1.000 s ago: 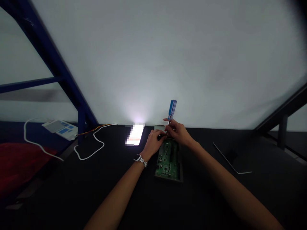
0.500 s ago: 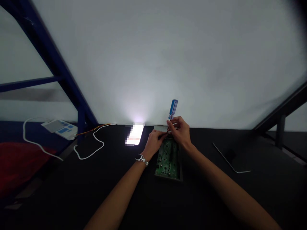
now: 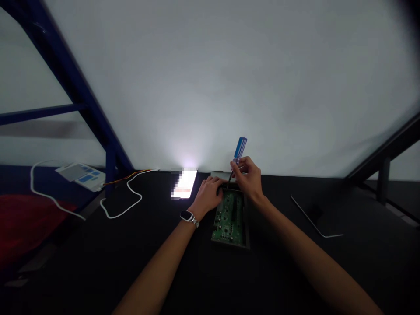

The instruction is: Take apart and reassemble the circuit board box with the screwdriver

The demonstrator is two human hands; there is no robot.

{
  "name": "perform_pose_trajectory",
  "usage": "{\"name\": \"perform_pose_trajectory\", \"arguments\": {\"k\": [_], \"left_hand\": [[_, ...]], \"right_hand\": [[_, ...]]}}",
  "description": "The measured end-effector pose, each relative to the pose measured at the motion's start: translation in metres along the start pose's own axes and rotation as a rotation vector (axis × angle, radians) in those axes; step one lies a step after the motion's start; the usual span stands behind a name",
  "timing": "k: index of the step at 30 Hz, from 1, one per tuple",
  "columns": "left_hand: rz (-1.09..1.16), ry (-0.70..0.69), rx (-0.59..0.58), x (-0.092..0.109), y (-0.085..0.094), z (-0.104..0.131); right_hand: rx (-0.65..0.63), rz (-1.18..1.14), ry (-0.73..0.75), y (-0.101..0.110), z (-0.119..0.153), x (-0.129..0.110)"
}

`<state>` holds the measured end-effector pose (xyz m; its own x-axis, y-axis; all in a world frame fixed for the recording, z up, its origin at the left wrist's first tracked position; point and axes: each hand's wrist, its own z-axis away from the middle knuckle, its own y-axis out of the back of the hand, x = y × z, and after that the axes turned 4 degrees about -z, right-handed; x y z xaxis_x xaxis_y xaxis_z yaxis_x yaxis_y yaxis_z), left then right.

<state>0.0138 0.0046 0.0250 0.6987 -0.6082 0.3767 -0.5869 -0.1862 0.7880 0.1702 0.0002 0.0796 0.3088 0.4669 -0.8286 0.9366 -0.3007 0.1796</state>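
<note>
A green circuit board (image 3: 228, 218) lies in a dark frame on the black table in front of me. My right hand (image 3: 251, 177) pinches a screwdriver (image 3: 240, 148) with a blue-and-clear handle. Its shaft slants down to the left, and the tip meets the far end of the board; the exact contact point is too small to make out. My left hand (image 3: 208, 194) rests at the board's far left corner, fingers stretched forward and thumb apart. A watch (image 3: 187, 215) and a metal bracelet circle the left wrist. Behind the board, a pale flat piece (image 3: 220, 175) is partly hidden by the hands.
A lit phone (image 3: 185, 183) leans near the wall, left of my hands. White cable (image 3: 124, 214) loops farther left, near a printed card (image 3: 82, 175) and a red bag (image 3: 29, 223). A bent metal rod (image 3: 308, 218) lies right. Blue metal beams (image 3: 78, 87) flank the left side.
The screwdriver has tilted a little more to the right, baring its shaft. My left fingers have come away from its tip and straightened, and the wrist has turned, showing the watch face.
</note>
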Motion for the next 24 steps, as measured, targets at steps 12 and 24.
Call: {"name": "perform_pose_trajectory", "arguments": {"k": [12, 24], "left_hand": [[0.175, -0.175, -0.169, -0.014, -0.006, -0.007], [0.21, -0.209, -0.2, -0.02, -0.009, -0.011]], "right_hand": [[-0.089, -0.024, 0.049, 0.009, 0.003, -0.004], [-0.287, -0.147, -0.016, 0.016, -0.001, -0.005]]}}
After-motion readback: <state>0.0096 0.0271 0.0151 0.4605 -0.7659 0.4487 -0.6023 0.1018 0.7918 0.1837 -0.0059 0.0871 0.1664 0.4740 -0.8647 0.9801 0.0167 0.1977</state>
